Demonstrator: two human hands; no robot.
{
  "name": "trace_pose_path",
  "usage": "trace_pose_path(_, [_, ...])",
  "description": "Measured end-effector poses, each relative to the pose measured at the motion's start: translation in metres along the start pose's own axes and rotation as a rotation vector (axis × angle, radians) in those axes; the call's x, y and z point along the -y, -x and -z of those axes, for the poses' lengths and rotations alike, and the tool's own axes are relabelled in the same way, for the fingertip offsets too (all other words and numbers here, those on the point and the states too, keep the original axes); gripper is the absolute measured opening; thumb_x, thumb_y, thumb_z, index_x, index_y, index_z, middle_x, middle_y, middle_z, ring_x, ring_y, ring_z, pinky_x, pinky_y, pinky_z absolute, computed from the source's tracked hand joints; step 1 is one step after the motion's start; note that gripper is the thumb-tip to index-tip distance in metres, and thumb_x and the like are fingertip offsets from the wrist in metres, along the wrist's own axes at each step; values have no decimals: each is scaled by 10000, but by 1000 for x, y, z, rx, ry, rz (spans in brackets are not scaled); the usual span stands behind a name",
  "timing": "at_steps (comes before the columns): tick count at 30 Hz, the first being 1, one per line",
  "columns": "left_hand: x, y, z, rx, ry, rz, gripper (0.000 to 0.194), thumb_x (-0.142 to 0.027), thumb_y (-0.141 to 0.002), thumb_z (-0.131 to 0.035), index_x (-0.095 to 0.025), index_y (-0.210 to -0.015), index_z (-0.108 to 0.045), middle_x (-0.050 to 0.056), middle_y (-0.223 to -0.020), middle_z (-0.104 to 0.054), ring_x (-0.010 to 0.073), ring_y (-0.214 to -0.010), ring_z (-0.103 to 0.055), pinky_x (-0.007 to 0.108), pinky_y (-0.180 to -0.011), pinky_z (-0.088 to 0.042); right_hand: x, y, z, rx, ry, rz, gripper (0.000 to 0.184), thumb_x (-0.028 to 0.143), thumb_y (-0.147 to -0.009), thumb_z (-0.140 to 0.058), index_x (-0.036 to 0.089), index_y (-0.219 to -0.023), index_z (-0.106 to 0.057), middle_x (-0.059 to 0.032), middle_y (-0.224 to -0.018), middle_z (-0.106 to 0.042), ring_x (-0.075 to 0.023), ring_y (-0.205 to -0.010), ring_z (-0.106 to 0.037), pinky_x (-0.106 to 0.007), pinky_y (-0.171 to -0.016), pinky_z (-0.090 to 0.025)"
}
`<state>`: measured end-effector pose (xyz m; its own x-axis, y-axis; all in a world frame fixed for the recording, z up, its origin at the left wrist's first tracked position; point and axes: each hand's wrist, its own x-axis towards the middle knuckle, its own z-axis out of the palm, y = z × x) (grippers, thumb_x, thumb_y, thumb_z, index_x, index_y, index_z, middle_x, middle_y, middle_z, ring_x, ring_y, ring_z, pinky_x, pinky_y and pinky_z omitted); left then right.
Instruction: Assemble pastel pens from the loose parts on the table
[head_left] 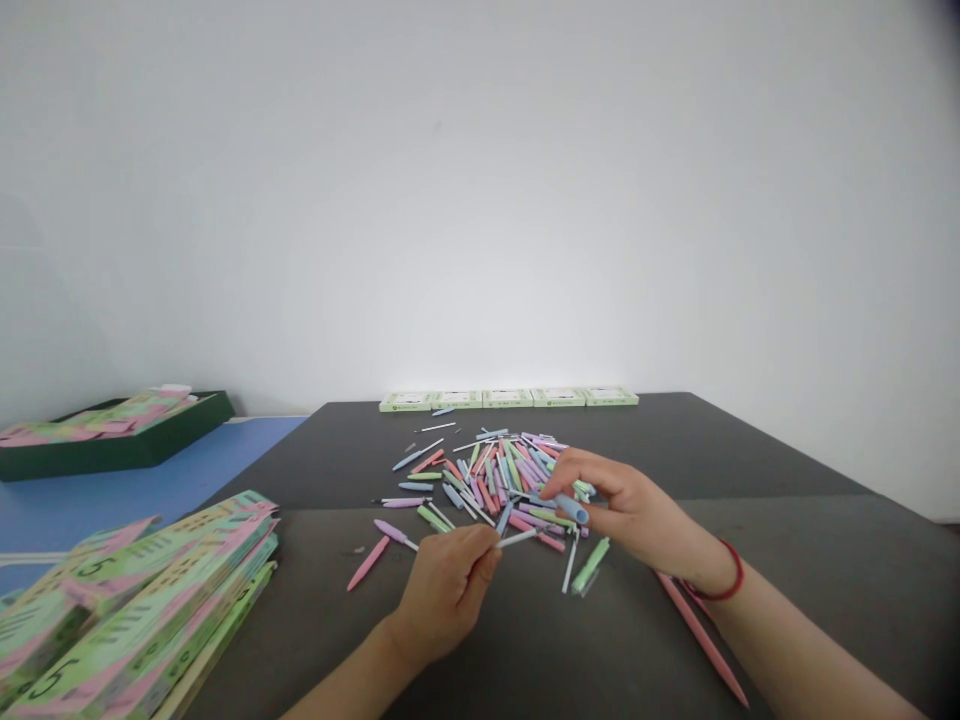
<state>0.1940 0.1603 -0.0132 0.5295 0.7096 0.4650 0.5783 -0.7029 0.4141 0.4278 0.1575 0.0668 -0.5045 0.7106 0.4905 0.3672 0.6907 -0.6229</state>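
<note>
My left hand (pixel 448 590) is closed around the end of a white pen refill (pixel 517 538), whose thin tip points right. Between the thumb and fingers of my right hand (pixel 619 505) is a blue pen barrel (pixel 571 509), its open round end toward me. The refill and the barrel are apart. Just beyond both hands lies a loose pile of pastel pen parts (pixel 491 470) in pink, green, purple and blue, with white refills among them. A green pen part with a clear clip (pixel 589 568) rests below my right hand.
Flat green-and-white boxes (pixel 506 398) line the back of the black table (pixel 750 470). Green and pink packages (pixel 150 610) are stacked at the front left. A dark green tray (pixel 82 458) holds more packages on a blue surface. A long pink pen part (pixel 705 640) lies near my right forearm.
</note>
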Motion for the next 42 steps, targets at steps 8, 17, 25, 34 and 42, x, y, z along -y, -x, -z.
trace_pose_path(8, [4,1,-2,-6,6,-7,250,-274,-942,-333,-202,-727,-438,-8,-655,-523,135,-621,-496,239,-577,-303,2,-3,-1,-33,54,69,164,128,-816,-551,222,-928,-625,-10,-854,-594,-151,-819,-548,-289,-782,-422])
trace_pose_path(17, [7,-1,-1,-42,-28,32,267,-292,-938,-344,-205,-710,-450,-4,-638,-541,143,-616,-518,241,-571,-321,-18,-3,-23,-46,61,-383,178,138,-774,-472,198,-869,-611,63,-536,-496,-103,-477,-443,-207,-473,-320])
trace_pose_path(25, [9,-3,2,-37,-99,56,270,-282,-946,-321,-206,-711,-432,6,-679,-576,143,-624,-529,241,-577,-333,-8,-1,-19,97,-103,-370,141,259,-814,-524,214,-926,-597,42,-639,-568,-111,-556,-497,-214,-530,-367])
trace_pose_path(34, [8,-4,3,-22,-158,38,246,-256,-941,-331,-203,-732,-451,13,-707,-594,140,-627,-536,243,-572,-322,-8,-1,-23,8,269,-171,91,305,-852,-548,235,-854,-606,1,-819,-652,-169,-755,-579,-274,-694,-426])
trace_pose_path(42, [8,-3,1,-28,-202,29,240,-246,-937,-331,-202,-739,-460,13,-709,-590,140,-630,-534,241,-572,-314,-6,0,-22,64,434,-90,110,302,-878,-527,236,-888,-614,-18,-844,-663,-178,-788,-585,-275,-707,-416])
